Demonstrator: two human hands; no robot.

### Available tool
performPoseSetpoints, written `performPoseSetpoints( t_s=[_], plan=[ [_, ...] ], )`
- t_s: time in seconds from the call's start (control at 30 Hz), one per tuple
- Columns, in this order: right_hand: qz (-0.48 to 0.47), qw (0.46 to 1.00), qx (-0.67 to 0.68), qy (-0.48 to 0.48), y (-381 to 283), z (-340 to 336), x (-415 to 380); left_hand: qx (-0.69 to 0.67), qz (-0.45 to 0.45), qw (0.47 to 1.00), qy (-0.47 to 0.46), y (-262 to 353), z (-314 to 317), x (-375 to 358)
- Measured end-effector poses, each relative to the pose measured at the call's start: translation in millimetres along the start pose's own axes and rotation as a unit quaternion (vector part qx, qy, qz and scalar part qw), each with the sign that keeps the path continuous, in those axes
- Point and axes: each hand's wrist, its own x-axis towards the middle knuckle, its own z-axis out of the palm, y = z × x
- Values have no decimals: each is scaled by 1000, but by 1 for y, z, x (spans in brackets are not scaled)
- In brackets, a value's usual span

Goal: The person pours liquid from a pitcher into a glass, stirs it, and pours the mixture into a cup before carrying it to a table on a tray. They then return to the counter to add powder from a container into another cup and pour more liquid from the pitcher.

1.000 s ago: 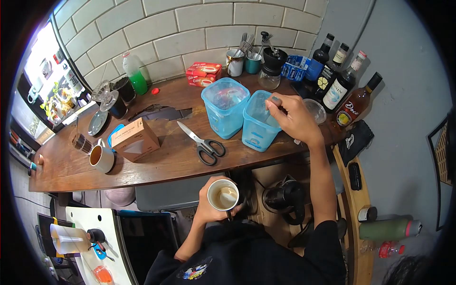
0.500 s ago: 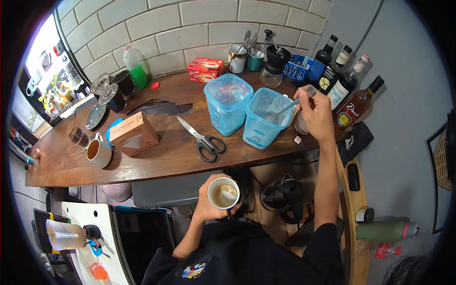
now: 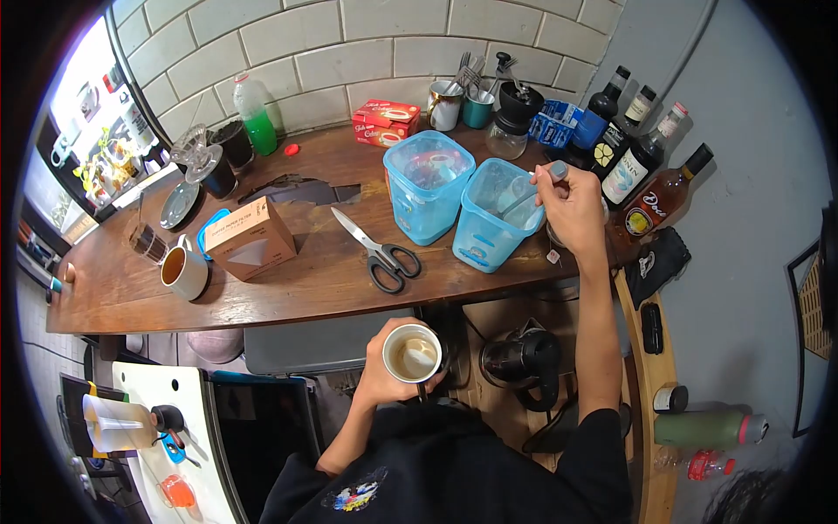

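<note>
My left hand (image 3: 374, 374) is wrapped round a white mug (image 3: 389, 365), held in front of my body below the counter edge. A pale brown drink (image 3: 412, 353) with a lighter patch is inside it. Over the counter, my right hand (image 3: 572, 210) grips the upper end of a spoon (image 3: 524, 197). Its lower end reaches into the right-hand blue see-through tub (image 3: 487, 247), and the tub wall partly veils the spoon's bowl. Beside that tub stands a second blue tub (image 3: 425, 208) with a packet in it. A tea-bag tag (image 3: 552, 256) hangs near my right wrist.
Scissors (image 3: 391, 265) lie left of the tubs on the wooden counter (image 3: 323, 293). Further left are a coffee filter box (image 3: 251, 238) and a mug (image 3: 184, 276). Several bottles (image 3: 630, 168) and a coffee grinder (image 3: 515, 118) stand behind. A kettle (image 3: 519, 362) sits below.
My right hand has turned and brought the spoon lower and deeper into the right-hand tub. My left hand and its mug have stayed nearly still. The view has shifted slightly.
</note>
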Motion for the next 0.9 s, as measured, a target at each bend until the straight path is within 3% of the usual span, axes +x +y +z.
performPoseSetpoints(
  t_s=[0.9],
  plan=[
    [65, 992, 106, -18, 12, -7, 2, 11, 11, 1000, 8, 2, -6, -1]
  ],
)
